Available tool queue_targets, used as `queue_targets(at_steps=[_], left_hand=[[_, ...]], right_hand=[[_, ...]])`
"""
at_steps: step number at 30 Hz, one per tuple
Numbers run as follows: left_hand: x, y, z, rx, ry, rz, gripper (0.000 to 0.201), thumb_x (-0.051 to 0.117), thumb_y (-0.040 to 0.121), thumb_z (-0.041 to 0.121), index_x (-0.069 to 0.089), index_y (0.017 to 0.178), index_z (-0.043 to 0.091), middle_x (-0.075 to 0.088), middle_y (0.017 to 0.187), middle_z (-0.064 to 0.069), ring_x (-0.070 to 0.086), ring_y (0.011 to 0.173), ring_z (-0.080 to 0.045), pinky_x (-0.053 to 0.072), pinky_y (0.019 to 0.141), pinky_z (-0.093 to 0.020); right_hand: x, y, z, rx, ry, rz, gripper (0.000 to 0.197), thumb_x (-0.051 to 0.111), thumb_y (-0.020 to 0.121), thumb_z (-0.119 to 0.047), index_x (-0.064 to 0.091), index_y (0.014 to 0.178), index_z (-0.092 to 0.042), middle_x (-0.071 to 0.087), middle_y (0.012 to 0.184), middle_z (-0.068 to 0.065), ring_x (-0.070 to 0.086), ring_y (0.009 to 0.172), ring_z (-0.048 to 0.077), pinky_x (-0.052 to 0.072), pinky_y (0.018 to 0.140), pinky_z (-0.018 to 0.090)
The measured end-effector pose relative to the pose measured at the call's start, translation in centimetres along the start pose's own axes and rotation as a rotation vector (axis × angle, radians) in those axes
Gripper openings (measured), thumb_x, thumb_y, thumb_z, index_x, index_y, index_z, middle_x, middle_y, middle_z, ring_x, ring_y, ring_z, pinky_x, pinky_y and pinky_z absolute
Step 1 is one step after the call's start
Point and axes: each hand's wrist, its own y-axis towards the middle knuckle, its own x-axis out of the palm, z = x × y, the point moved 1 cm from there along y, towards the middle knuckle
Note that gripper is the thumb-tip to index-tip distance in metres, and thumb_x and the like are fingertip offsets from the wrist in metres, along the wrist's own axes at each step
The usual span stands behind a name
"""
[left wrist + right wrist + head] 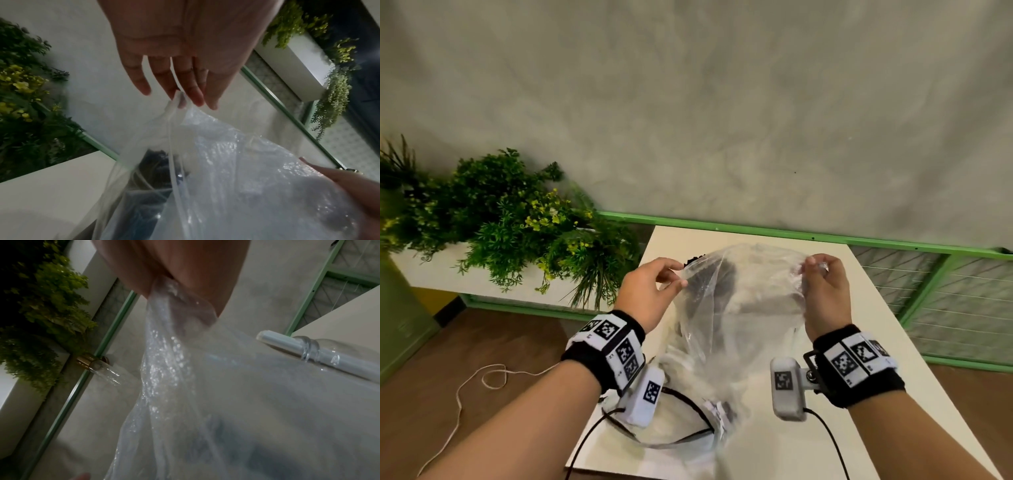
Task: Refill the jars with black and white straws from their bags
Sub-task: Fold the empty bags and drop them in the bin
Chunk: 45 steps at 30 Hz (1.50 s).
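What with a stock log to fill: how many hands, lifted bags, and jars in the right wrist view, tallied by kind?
Hands: 2, the left hand and the right hand, each pinching the bag.
Lifted bags: 1, the clear bag.
Jars: 2, the white-straw jar and the gold-collared jar.
Total: 5

2 hands [650, 291] [825, 291], 1 clear bag [739, 308], 2 jars [337, 353] [107, 371], 1 table [859, 342]

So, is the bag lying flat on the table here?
No, both hands pinch the bag at its top corners and hold it up above the table.
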Motion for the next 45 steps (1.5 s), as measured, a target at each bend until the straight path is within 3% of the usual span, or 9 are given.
queue_targets(at_steps=[3, 7, 14, 19, 27, 33, 37, 41, 45], left_hand=[[0.1, 0.5, -0.3, -0.079, 0.013, -0.005, 0.06, 0.078, 0.075, 0.023, 0.05, 0.128, 0.025, 0.056, 0.106, 0.006, 0.059, 0.08, -0.01, 0.05, 0.082, -0.03], [-0.4, 1.0, -0.9, -0.037, 0.286, -0.131, 0.011, 0.062, 0.089, 0.02, 0.069, 0.098, 0.022, 0.069, 0.095, 0.003, 0.062, 0.086, -0.016, 0.045, 0.075, -0.025], [-3.9, 3.1, 0.2, -0.044, 0.017, 0.05, 0.013, 0.052, 0.096, 0.017, 0.064, 0.09, 0.015, 0.059, 0.078, 0.016, 0.052, 0.07, 0.006, 0.037, 0.059, -0.002], [-5.6, 4.3, 1.0, -0.145, -0.355, 0.087, 0.02, 0.044, 0.099, 0.026, 0.056, 0.083, 0.026, 0.066, 0.095, -0.013, 0.065, 0.081, -0.025, 0.058, 0.072, -0.041], [-3.8, 2.3, 2.1, -0.295, -0.742, -0.003, 0.023, 0.033, 0.103, 0.019, 0.044, 0.083, 0.019, 0.064, 0.089, -0.004, 0.071, 0.064, -0.017, 0.052, 0.055, -0.031], [-3.7, 1.5, 2.4, -0.4, -0.971, -0.088, 0.021, 0.029, 0.104, 0.019, 0.047, 0.094, 0.013, 0.059, 0.087, -0.006, 0.071, 0.064, -0.019, 0.058, 0.054, -0.047], [-4.0, 2.0, 1.6, -0.473, -1.07, -0.026, 0.026, 0.03, 0.104, 0.018, 0.049, 0.118, 0.009, 0.061, 0.093, -0.008, 0.069, 0.067, -0.017, 0.057, 0.054, -0.043], [-4.5, 2.6, 0.5, -0.523, -1.048, 0.131, 0.022, 0.032, 0.103, 0.014, 0.05, 0.092, 0.013, 0.06, 0.073, -0.006, 0.061, 0.063, -0.018, 0.055, 0.049, -0.037], [-5.2, 3.7, -1.8, -0.544, -0.804, 0.186, 0.013, 0.04, 0.1, 0.016, 0.052, 0.097, 0.016, 0.059, 0.076, -0.002, 0.061, 0.064, -0.016, 0.051, 0.049, -0.028]], right_hand=[[-0.2, -0.3, -0.7, -0.027, 0.012, -0.037, 0.017, 0.046, 0.1, -0.018, 0.047, 0.084, -0.025, 0.059, 0.061, -0.015, 0.044, 0.047, -0.001, 0.036, 0.062, 0.026], [-1.3, 0.0, -1.7, -0.111, -0.016, -0.052, 0.018, 0.048, 0.099, -0.015, 0.051, 0.083, -0.022, 0.06, 0.063, -0.012, 0.048, 0.052, 0.0, 0.039, 0.057, 0.023], [-1.6, 0.6, -3.9, -0.291, -0.055, -0.056, 0.008, 0.063, 0.091, -0.022, 0.056, 0.092, -0.024, 0.066, 0.072, -0.012, 0.055, 0.067, 0.004, 0.043, 0.062, 0.023], [-3.1, -1.4, -2.0, -0.034, -0.016, -0.379, 0.112, 0.075, 0.044, -0.078, 0.032, 0.137, -0.031, 0.06, 0.119, -0.004, 0.06, 0.107, 0.012, 0.049, 0.09, 0.03], [-0.7, -7.8, 9.4, 0.429, -0.431, -0.759, 0.138, 0.085, 0.04, -0.066, 0.009, 0.151, -0.034, 0.047, 0.134, -0.003, 0.044, 0.126, 0.019, 0.039, 0.103, 0.034], [0.2, -6.7, 10.2, 0.459, -0.318, -0.639, 0.138, 0.085, 0.039, -0.066, 0.012, 0.151, -0.032, 0.029, 0.153, -0.005, 0.037, 0.135, 0.02, 0.034, 0.107, 0.038], [-0.5, -6.3, 9.7, 0.519, -0.231, -0.637, 0.12, 0.079, 0.027, -0.077, 0.037, 0.131, -0.033, 0.053, 0.117, -0.024, 0.049, 0.107, -0.002, 0.028, 0.099, 0.036], [-1.5, -6.3, 10.8, 0.646, -0.126, -0.574, 0.11, 0.087, 0.049, -0.06, 0.045, 0.137, -0.01, 0.064, 0.121, 0.0, 0.055, 0.119, 0.026, 0.041, 0.102, 0.054], [-1.4, -6.3, 9.6, 0.59, -0.126, -0.425, 0.041, 0.073, 0.075, -0.036, 0.065, 0.101, -0.006, 0.061, 0.089, 0.005, 0.059, 0.081, 0.021, 0.058, 0.067, 0.034]])
